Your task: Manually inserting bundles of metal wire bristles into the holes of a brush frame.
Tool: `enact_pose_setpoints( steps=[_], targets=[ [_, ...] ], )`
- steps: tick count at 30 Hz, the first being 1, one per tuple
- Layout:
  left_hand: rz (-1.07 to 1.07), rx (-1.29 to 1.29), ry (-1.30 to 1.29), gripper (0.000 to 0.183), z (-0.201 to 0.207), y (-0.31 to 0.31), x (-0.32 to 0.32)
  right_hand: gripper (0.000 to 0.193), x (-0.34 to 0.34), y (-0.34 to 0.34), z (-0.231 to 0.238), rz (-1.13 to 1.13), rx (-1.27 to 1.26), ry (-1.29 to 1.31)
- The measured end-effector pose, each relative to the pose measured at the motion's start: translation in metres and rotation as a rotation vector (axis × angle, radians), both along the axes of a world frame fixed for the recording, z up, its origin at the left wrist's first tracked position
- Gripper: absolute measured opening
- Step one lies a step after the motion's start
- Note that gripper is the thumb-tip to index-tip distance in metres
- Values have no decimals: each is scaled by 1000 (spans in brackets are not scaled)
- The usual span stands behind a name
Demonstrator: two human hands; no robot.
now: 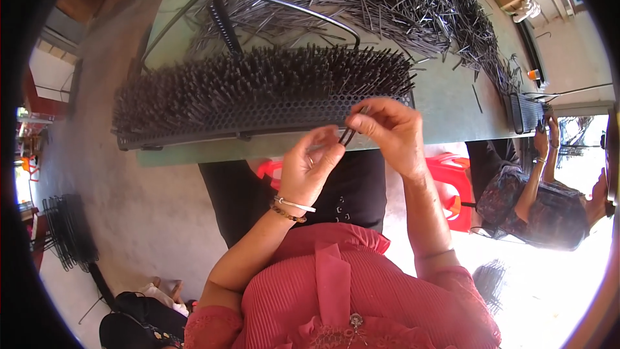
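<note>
Between my two hands are a couple of thin dark rods (348,136), slanting up to the right. My left hand (309,163) pinches their lower end between thumb and fingers. My right hand (392,130) grips the upper end, thumb against the forefinger. Just beyond my hands lies a long black perforated rack (284,116), its front rows of holes bare. Many dark rods (258,77) stand upright in its rear holes, closely packed. My right fingertips are over the rack's front part; whether they touch it I cannot tell.
A big heap of loose dark rods (400,0) covers the far part of the green table (445,103). A metal stand (290,6) rises behind the rack. At the right, another person (542,200) works at a smaller rack (526,113). Red stools (449,187) stand below the table.
</note>
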State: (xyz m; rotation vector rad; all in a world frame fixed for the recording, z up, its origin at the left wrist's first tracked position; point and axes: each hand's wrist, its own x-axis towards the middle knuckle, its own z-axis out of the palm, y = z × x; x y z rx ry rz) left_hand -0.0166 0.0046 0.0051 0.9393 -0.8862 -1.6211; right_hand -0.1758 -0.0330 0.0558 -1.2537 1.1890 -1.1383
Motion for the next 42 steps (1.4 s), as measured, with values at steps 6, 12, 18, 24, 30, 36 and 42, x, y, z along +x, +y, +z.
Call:
enact_pose_setpoints(
  steps=[6,12,18,24,30,36,42],
  targets=[
    [-53,11,-145,26,-6,9,17,16,-2,-37,-1,-188,-368,259],
    [-10,33,-206,21,-14,18,31,17,0,-45,-11,-167,-387,291],
    [-59,47,-158,20,-14,18,33,21,-2,-46,-18,-154,-530,489],
    [-74,70,-130,20,-13,18,33,25,2,-42,-17,-112,-711,652],
    [-69,57,-168,18,-18,24,33,27,12,-44,-20,-178,-855,900],
    [-53,18,-157,18,-12,24,43,28,15,-34,-16,-147,-822,935],
    [268,-304,-553,14,-8,10,71,26,18,-27,-22,-235,-712,908]
  ],
)
